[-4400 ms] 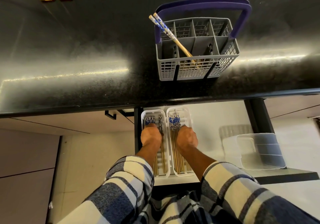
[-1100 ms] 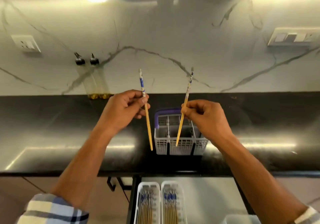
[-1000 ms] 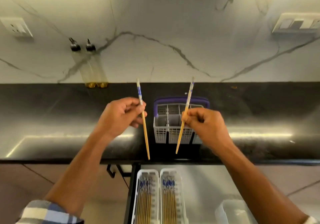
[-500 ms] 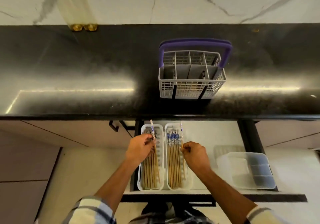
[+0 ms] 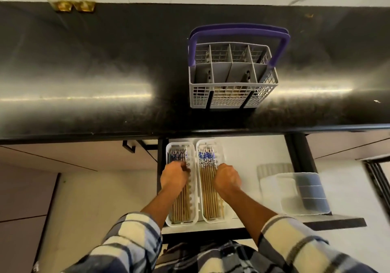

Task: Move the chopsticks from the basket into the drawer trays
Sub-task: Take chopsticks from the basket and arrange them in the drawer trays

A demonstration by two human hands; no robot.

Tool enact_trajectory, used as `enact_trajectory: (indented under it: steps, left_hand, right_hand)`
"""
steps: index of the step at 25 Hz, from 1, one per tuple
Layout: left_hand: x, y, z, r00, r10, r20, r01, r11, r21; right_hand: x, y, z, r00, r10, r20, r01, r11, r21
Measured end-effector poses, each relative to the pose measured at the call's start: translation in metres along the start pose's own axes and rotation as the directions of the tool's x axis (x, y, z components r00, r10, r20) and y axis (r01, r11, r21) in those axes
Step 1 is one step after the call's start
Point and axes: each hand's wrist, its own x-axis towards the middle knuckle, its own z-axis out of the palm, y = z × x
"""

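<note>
The grey basket (image 5: pixel 232 100) with a purple handle stands on the black counter (image 5: pixel 84 72); no chopstick shows in its compartments. Below it, the open drawer (image 5: pixel 249 156) holds two white trays side by side, each filled with wooden chopsticks with blue-patterned ends. My left hand (image 5: pixel 174 177) rests low over the left tray (image 5: pixel 181 224), fingers pinched on a chopstick (image 5: pixel 185 161) that lies among the others. My right hand (image 5: pixel 226 179) is curled at the right side of the right tray (image 5: pixel 211 221), closed on a chopstick whose shaft is hidden under the hand.
A clear plastic container (image 5: pixel 304 194) sits in the right part of the drawer, with a pale ribbed mat (image 5: pixel 274 168) behind it. Two glass bottles (image 5: pixel 71 6) stand at the counter's back left. Closed cabinet fronts flank the drawer.
Both hands lifted one chopstick each from the basket, carried them down and lowered them into the trays. The head view has tilted down from the wall to the drawer.
</note>
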Motion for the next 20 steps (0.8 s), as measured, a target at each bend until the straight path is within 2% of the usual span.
enact_trajectory:
  steps: [4,9,15,20]
  left_hand:
    - [0.008,0.009,0.011,0.996,-0.09,0.019,0.088,0.994,0.07]
    - [0.015,0.01,0.02,0.992,-0.069,0.101,0.048,0.98,0.195]
    - [0.023,0.007,0.022,0.994,-0.074,0.084,0.059,0.984,0.17]
    - [0.023,0.009,0.02,0.988,-0.133,0.075,0.128,0.989,0.067]
  right_hand:
    - [0.009,-0.015,0.002,0.998,0.033,0.059,-0.028,0.996,-0.082]
    - [0.018,-0.027,0.002,0.99,0.058,0.13,-0.034,0.984,-0.175]
    - [0.026,-0.032,0.005,0.984,0.068,0.162,-0.037,0.981,-0.188]
    - [0.031,-0.032,0.001,0.983,0.072,0.171,-0.04,0.982,-0.183]
